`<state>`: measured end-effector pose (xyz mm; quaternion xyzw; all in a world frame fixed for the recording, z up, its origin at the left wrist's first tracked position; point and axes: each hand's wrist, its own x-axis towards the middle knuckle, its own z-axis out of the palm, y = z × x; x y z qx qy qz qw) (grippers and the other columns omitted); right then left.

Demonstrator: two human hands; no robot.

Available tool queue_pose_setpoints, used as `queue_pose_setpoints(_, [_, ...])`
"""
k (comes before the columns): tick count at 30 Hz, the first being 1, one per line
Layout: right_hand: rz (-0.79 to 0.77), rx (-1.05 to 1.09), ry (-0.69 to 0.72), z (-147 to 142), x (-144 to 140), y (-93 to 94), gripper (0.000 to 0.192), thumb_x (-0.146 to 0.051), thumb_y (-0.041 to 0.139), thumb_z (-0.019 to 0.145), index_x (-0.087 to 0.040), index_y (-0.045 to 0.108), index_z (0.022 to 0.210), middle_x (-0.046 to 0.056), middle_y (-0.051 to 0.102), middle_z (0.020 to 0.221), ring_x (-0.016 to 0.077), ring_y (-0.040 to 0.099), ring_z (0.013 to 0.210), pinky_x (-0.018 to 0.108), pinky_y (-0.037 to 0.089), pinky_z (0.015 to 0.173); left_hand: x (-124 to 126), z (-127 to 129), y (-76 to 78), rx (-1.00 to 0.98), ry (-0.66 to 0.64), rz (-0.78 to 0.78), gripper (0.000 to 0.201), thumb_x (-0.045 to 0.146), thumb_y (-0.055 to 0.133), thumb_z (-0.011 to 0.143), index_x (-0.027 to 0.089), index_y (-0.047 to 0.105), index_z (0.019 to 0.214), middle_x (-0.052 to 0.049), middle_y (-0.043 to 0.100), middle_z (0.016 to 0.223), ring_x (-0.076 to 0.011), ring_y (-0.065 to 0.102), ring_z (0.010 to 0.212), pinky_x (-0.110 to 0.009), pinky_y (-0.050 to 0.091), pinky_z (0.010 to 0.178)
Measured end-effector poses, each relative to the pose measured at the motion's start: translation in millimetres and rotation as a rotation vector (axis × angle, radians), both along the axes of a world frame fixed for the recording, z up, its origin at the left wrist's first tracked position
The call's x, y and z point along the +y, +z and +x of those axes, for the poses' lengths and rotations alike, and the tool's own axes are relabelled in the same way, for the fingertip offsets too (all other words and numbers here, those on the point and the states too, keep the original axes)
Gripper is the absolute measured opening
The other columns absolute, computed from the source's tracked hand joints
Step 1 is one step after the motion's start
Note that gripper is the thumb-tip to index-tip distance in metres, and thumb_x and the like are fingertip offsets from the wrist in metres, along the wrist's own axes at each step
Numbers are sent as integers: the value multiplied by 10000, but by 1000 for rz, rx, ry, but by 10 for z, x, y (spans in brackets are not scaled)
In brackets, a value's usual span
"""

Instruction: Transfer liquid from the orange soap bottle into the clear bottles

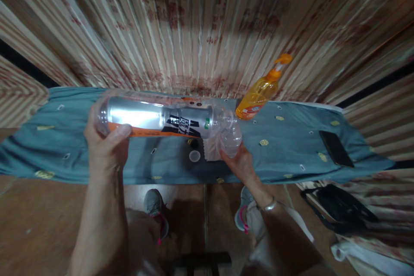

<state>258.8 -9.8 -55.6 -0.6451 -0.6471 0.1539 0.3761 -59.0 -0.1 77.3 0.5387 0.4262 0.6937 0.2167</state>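
Holding a large clear bottle (pixel 155 118) on its side above the counter (pixel 291 155), the left hand (pixel 105 142) is closed around the bottom end of it, with the thumb lying across the orange stripe of the label. The bottle has a silver label with black characters and an orange band, and its neck points to the right. The right hand (pixel 241 161) is closed around a small clear bottle (pixel 231 136), which stands about upright under the neck of the large one. The mouth of the large bottle meets the top of the small one; whether liquid is passing between them, I cannot tell. A bracelet (pixel 270 205) sits on the right wrist.

The counter is covered with a blue-green cloth (pixel 64 138) that carries small yellow patterns. On the cloth, just below the two bottles, lies a small round white cap (pixel 194 155), and a little dark cap (pixel 193 142) is close above it. Behind the right hand, further back on the counter, an orange pump bottle (pixel 258 92) stands with its pump head at the top. Well apart to the right, a dark phone (pixel 336 148) lies flat on the cloth.

Below the counter the floor is brown, and the two shoes (pixel 155 207) of the person show there. A black bag (pixel 339 209) lies on the floor at the right side. A striped curtain (pixel 207 21) hangs behind the counter.
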Motion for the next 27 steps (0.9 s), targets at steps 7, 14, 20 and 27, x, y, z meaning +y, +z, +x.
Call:
queue_pose_setpoints(7, [5,3,-1,-12,0,19,621,-420,729,787,-186,587,1344,174,784,1146,338,772,1009,542,650,867,-9,39,40,25,-10,11,233,451,749,686,310,563,669,-75,779,1044,-335,341,1593,-758,371,1105])
queue_pose_setpoints(14, [12,19,-12,-10,12,-11,673,-437,706,764,-131,584,1351,206,772,1188,367,764,1064,558,646,892,-13,19,21,-7,-22,10,241,450,780,687,298,593,696,-65,781,1069,-340,299,1606,-769,333,1141])
queue_pose_setpoints(20, [12,6,-14,-9,0,2,663,-458,705,781,-148,578,1354,199,774,1197,348,764,1078,536,638,908,5,-10,-15,9,-37,43,232,437,768,708,279,598,719,-71,770,1119,-344,303,1604,-768,333,1124])
queue_pose_setpoints(27, [-13,4,-10,3,8,-15,696,-460,722,779,-145,575,1383,213,762,1176,373,760,1069,586,636,896,16,-14,-18,-28,19,-1,291,457,806,641,332,667,863,-68,749,1223,-409,499,1477,-760,366,1112])
